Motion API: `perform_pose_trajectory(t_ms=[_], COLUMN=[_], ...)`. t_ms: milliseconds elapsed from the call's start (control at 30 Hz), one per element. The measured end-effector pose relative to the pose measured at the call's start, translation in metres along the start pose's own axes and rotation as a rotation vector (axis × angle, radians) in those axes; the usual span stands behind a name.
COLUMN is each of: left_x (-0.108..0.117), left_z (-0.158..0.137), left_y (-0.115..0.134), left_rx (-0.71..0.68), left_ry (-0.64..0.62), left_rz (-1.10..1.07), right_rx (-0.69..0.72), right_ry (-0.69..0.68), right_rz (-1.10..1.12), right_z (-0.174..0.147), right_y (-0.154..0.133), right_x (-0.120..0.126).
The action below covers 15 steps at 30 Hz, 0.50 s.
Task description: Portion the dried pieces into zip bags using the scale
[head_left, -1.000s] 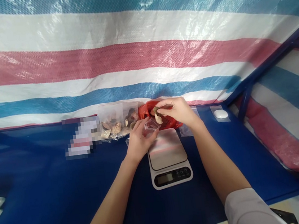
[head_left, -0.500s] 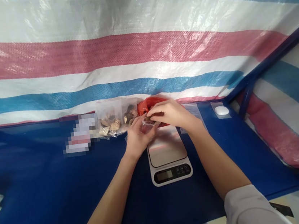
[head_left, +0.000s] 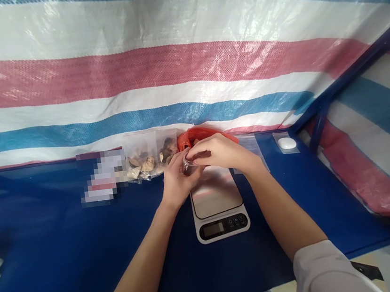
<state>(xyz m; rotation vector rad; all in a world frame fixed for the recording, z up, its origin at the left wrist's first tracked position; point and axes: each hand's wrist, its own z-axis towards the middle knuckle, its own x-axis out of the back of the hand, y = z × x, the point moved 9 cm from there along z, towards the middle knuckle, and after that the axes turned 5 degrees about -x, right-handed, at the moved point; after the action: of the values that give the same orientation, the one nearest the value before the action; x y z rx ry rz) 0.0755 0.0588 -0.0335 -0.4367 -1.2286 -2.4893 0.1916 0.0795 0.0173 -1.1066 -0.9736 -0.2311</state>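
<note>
My left hand (head_left: 179, 178) is closed round a small see-through container (head_left: 187, 167) with dark contents, above the far end of a kitchen scale (head_left: 217, 195). Whether it is a bag or a little cup, I cannot tell. Over its mouth my right hand (head_left: 219, 150) is bent, fingertips pressed together at the opening; what they grip is hidden. Just behind both hands lies a red plastic bag (head_left: 197, 134). Touching distance from my left hand, a clear bag of dark and pale dried pieces (head_left: 166, 150) leans at the back. The scale's display is too dim to read.
Left of that stands another clear bag of pale dried pieces (head_left: 144, 166), beside a blurred-out packet (head_left: 102, 176). A flat clear bag (head_left: 252, 148) and a white oval object on a clear packet (head_left: 287, 143) lie right. Striped sheeting (head_left: 170, 63) rises behind the blue tabletop (head_left: 69, 251).
My right fingertips have moved slightly left and down to the container's mouth. The brownish piece seen at them before is now hidden. The view has shifted a little.
</note>
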Motion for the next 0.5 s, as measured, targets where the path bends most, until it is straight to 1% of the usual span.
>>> perform_pose_trajectory(t_ms=[133,200,300,367,400,500], left_x=[0.001,0.003,0.009,0.012,0.014,0.017], left_z=[0.0,0.0,0.0,0.0,0.0,0.0], left_y=[0.001,0.002,0.001,0.0,0.0,-0.001], left_rx=[-0.002,-0.002,0.009,0.022,0.026,0.031], left_ry=[0.003,0.011,0.035,0.051,0.059,0.073], left_rz=[0.003,0.005,0.002,-0.006,-0.009,-0.005], right_rx=[0.007,-0.001,-0.046,-0.116,-0.147,-0.206], right_ry=[0.028,0.083,0.173,0.21,0.206,0.149], right_rz=[0.082,0.105,0.095,0.015,-0.045,-0.212], right_z=[-0.004,-0.006,-0.008,-0.006,-0.004,0.005], right_y=[0.004,0.012,0.031,0.047,0.054,0.065], right_x=[0.011,0.021,0.032,0.034,0.031,0.015])
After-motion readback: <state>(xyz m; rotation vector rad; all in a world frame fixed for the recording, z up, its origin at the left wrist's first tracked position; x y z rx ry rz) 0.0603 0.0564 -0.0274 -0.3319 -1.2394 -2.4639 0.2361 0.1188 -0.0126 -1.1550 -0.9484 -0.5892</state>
